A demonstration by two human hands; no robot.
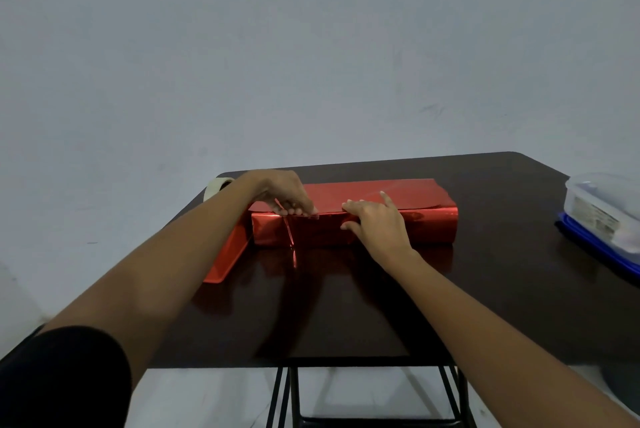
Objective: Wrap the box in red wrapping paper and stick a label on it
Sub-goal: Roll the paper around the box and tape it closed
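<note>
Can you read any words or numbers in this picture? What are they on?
Sticker on the side of the tub: it has print, but too blurred to read.
Red box: no words show.
Tape roll: no words show.

Table (346,306): dark brown, glossy top with rounded far corners; lies under both hands and runs toward the camera from them.
Tape roll (216,185): pale, on the far left corner of the table, just left of the left hand (287,194) and slightly beyond it.
Plastic container (602,209): clear, printed label on its side, contents unreadable. It sits on a blue lid (599,254) at the table edge, well to the right of the right hand (377,220).
Wall (311,47): plain grey, beyond both hands.
Table legs (294,393): thin black metal, below the near edge, nearer the camera than the hands.
Floor (207,400): light, seen around the legs.
</note>
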